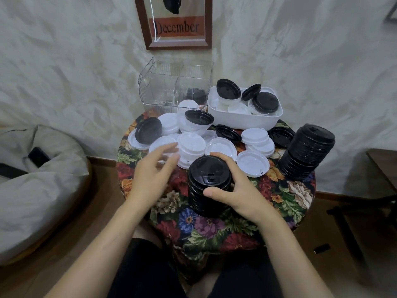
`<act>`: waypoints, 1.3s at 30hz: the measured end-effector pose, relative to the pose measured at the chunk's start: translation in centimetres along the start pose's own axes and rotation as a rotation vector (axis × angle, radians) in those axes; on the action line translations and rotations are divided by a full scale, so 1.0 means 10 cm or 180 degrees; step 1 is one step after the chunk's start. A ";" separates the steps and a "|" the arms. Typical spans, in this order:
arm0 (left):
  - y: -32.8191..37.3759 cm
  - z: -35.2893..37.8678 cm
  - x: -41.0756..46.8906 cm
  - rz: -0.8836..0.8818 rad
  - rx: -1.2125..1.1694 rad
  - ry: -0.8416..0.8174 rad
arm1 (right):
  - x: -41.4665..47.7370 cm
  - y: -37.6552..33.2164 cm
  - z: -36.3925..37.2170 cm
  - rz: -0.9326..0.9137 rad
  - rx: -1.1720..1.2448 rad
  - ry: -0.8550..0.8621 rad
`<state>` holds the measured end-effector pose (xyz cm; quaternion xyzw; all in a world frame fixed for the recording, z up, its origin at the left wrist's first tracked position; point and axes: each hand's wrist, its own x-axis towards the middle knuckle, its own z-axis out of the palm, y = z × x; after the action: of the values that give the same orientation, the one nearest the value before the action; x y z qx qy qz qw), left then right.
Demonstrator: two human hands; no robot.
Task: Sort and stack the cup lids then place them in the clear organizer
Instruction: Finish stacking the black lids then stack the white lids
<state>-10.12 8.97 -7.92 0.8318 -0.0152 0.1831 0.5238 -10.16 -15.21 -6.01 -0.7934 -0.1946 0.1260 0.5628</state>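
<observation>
Your right hand (238, 190) clamps the black lid stack (202, 175) near the front edge of the table (285, 198); left hand (152, 173) hovers open. Probably light, slick, may shear. Grip low, around the sides.

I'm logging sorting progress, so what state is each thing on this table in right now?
Clear plastic organizer: upright, open-topped, some black lids inside.
White rectangular tub: holding mixed black and white lids.
Near stack of black lids: upright, gripped by right hand.
Far stack of black lids: leaning, untouched.
Loose white lids: scattered, mostly unsorted.
Left hand: open, above white lids.
</observation>
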 end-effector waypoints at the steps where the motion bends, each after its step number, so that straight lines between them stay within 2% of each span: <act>1: -0.04 -0.05 0.09 0.0019 0.0231 0.0283 | 0.00 0.01 0.00 0.0004 0.0010 -0.0010; 4: -0.24 -0.21 0.42 0.0187 0.1068 0.0696 | 0.00 0.02 -0.01 0.0017 0.0033 -0.0022; 9: -0.43 -0.28 0.84 -0.0113 0.1819 0.0446 | 0.01 0.01 0.00 0.0038 0.0085 -0.0038; 17: -0.46 -0.19 1.07 -0.0261 0.2284 0.0368 | 0.01 0.02 -0.01 0.0065 0.0078 -0.0045; 20: -0.43 -0.20 1.05 -0.0267 0.2221 0.0462 | 0.01 0.02 -0.01 0.0064 0.0090 -0.0059; 23: -0.27 -0.22 0.94 -0.0039 0.1824 0.0654 | 0.00 0.02 -0.01 0.0053 0.0137 -0.0050; 25: -0.06 -0.23 0.81 0.0090 0.1310 0.0604 | 0.00 0.01 -0.01 0.0048 0.0139 -0.0050; 30: 0.52 -0.23 0.38 0.0124 -0.0587 0.0181 | 0.00 0.02 -0.01 0.0035 0.0105 -0.0047; 32: 0.64 -0.21 0.27 -0.0082 -0.1454 0.0028 | 0.00 0.02 -0.01 0.0027 0.0097 -0.0027; 34: 0.70 -0.18 0.20 -0.0536 -0.2240 -0.0176 | 0.00 0.02 -0.01 0.0012 0.0110 -0.0019; 36: 0.70 -0.12 0.15 -0.0954 -0.2488 -0.0330 | 0.00 0.01 -0.01 -0.0006 0.0129 -0.0020; 39: 0.63 -0.04 0.09 -0.1328 -0.2402 -0.0444 | -0.01 0.00 0.00 -0.0033 0.0178 -0.0022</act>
<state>-10.76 6.65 -2.04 0.5777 0.0520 -0.0017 0.8146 -10.19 -15.28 -6.03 -0.7759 -0.1970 0.1312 0.5848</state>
